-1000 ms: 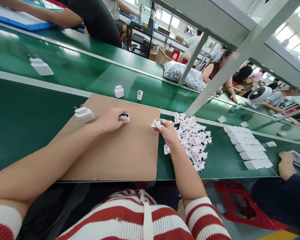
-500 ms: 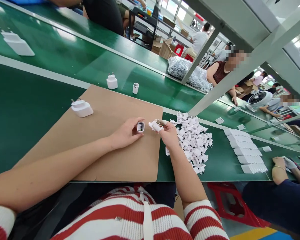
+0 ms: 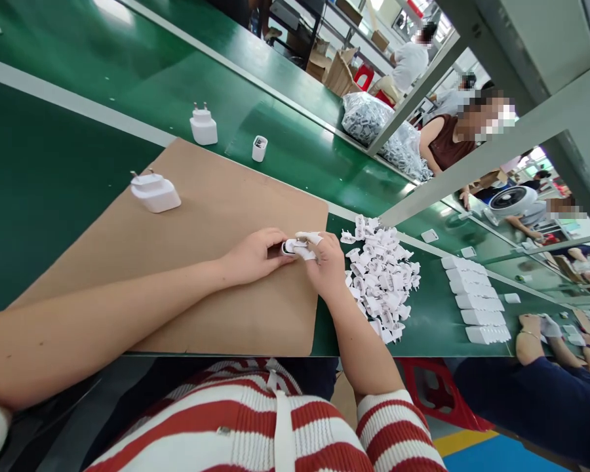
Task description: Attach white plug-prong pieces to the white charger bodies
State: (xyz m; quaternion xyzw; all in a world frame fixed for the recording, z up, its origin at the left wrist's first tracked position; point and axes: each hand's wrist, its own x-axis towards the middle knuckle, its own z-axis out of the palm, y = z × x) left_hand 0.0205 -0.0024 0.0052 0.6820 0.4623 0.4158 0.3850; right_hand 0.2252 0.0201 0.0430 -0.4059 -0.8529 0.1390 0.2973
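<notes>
My left hand and my right hand meet over the right part of a brown board. The left hand pinches a small white charger shell with a dark opening. The right hand, white finger cots on its fingertips, presses a white plug insert against that shell. Just right of my right hand lies a heap of white plug inserts on the green belt.
A finished white charger lies on the board's left. Another charger and an empty shell stand on the green belt behind. Rows of white parts lie right, by another person's hand. A grey frame post slants overhead.
My hands came together: the left brought the shell rightward and the right brought the plug insert onto it. The camera tilted down, so the belt items sit higher in view.
</notes>
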